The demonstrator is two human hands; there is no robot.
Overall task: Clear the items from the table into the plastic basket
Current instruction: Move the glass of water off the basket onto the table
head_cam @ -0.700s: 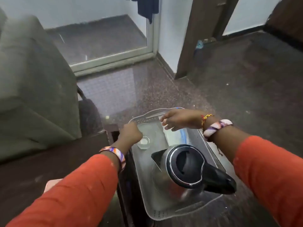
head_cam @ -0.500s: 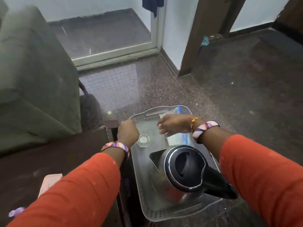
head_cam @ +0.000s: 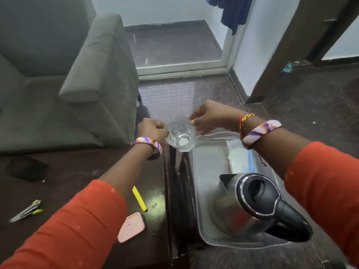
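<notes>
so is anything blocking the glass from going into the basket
Nothing visible does. The glass is held by the left hand above the basket's far left corner; the floor beneath is bare, the kettle sits nearer.

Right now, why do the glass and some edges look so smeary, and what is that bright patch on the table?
Head view: the glass between the left hand and right hand is motion-blurred; a soft glare spot lies on the dark table beside the yellow pen; the wide lens bends the door frames outward.
</notes>
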